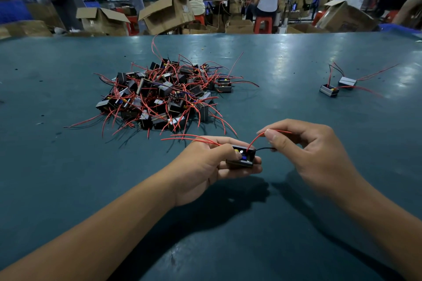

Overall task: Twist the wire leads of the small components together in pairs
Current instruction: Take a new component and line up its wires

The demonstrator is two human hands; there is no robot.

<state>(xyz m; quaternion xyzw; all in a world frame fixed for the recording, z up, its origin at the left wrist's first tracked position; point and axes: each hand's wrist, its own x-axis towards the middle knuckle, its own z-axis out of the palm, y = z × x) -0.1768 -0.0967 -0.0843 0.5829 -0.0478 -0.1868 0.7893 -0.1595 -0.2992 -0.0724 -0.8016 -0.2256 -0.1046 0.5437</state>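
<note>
The left hand (205,164) is curling round a small black box (243,157), with the thumb lying over its near top edge and the fingers (249,167) cupping it from below, so the box is being held just above the bench (68,166). The right hand (308,150) is pinching a red wire (255,140) between thumb and forefinger, the other fingers bending loosely beneath; a black wire (265,149) is running from the box toward that palm, though whether the hand is gripping it cannot be told.

The box is lying with its long side running left to right, its open face turning up toward the camera. Inside, a yellow part and a blue part are showing. The red wire is rising from its right end up to the pinch, its tip poking out to the right. Two more red wires (189,138) are trailing off to the left over the left hand.

Further back, a pile of boxes (164,93) with tangled red wires is sitting on the bench, and two boxes (338,85) are lying apart at the right.
</note>
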